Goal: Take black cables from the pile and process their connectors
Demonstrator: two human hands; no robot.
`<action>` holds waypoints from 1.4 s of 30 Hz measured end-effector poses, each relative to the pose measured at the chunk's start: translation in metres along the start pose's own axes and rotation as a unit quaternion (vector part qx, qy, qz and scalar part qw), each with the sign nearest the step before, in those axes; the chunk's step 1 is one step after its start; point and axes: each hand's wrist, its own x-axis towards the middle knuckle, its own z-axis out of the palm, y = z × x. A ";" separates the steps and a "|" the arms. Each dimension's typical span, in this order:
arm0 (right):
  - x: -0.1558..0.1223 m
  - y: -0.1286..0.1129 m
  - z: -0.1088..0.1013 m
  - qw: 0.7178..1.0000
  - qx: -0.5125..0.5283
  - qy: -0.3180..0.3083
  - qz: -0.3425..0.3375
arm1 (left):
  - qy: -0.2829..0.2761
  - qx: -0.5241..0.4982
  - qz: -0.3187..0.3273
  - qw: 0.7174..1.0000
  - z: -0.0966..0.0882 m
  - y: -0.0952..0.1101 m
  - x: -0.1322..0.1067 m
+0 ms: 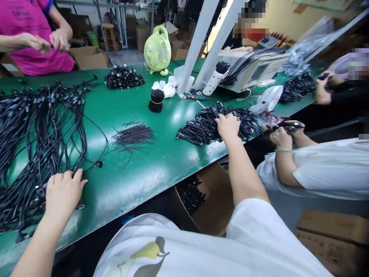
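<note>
The left hand (63, 189) is at the long black cables (54, 129); the right hand (229, 126) touches a pile of bundled cables (198, 126); thin black strips (135, 136) lie between them on the green table (164, 159).

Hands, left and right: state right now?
Left hand: at the long cables, grip can't be told.
Right hand: on the bundled cables, grip can't be told.

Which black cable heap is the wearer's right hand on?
The heap between the thin black strips and the white fan: only it lies under the right hand; the left hand is at the long spread-out cables.
</note>
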 end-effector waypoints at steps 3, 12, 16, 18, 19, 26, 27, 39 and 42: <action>-0.009 0.004 0.006 1.000 0.008 -0.006 0.014 | 0.015 -0.059 -0.008 0.998 0.005 -0.005 0.010; -0.069 -0.140 -0.028 0.903 0.288 0.074 -0.310 | 0.071 -0.410 -0.131 0.900 -0.051 -0.018 0.034; -0.128 -0.283 -0.044 0.788 0.295 -0.055 -0.538 | -0.053 -0.270 -0.052 0.960 -0.040 0.009 0.026; -0.155 -0.342 -0.048 0.737 0.252 -0.087 -0.621 | -0.074 -0.251 -0.049 0.964 -0.029 0.014 0.018; -0.165 -0.364 -0.049 0.717 0.240 -0.090 -0.648 | -0.073 -0.248 -0.051 0.965 -0.026 0.012 0.014; -0.111 -0.437 -0.075 0.748 0.252 -0.034 -0.613 | 0.031 -0.596 -0.090 0.798 -0.072 -0.041 -0.003; -0.093 -0.443 -0.084 0.767 0.267 -0.020 -0.584 | 0.041 -0.641 -0.098 0.760 -0.079 -0.046 -0.004; -0.028 -0.455 -0.207 0.819 0.252 0.184 -0.482 | 0.049 -0.902 -0.143 0.404 -0.105 -0.061 -0.072; 0.001 -0.432 -0.202 0.822 0.204 0.195 -0.494 | 0.110 -0.930 -0.143 0.319 -0.110 -0.064 -0.085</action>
